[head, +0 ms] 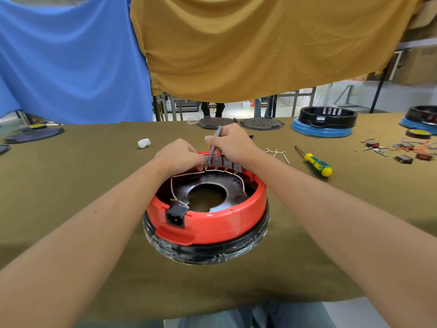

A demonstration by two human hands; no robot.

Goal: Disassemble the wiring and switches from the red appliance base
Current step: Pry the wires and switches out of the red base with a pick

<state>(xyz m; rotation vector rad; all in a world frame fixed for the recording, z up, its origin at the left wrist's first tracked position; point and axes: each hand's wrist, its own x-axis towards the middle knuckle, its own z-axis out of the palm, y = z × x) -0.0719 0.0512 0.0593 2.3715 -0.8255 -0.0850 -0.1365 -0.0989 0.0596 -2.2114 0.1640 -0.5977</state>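
— Right hand [233, 143], what is it doing?
— It grips a thin grey tool [215, 144] like a pen, tip down at the leftmost of four grey switches [223, 162] on the far rim of the red appliance base [212, 218], centre of the frame on the tabletop [71, 197].
— And the left hand [181, 155]?
— Its fingers are curled at that same switch, pinching where the white wiring [189, 173] joins it.
— Which step is this?
— Likely freeing the first terminal; all four switches remain seated and wired.
— What does the next move call for?
— Probably a careful pry with the tool while the left hand pulls the connector off.
— Anything else?
— A yellow-green screwdriver [315, 163] lies at right.
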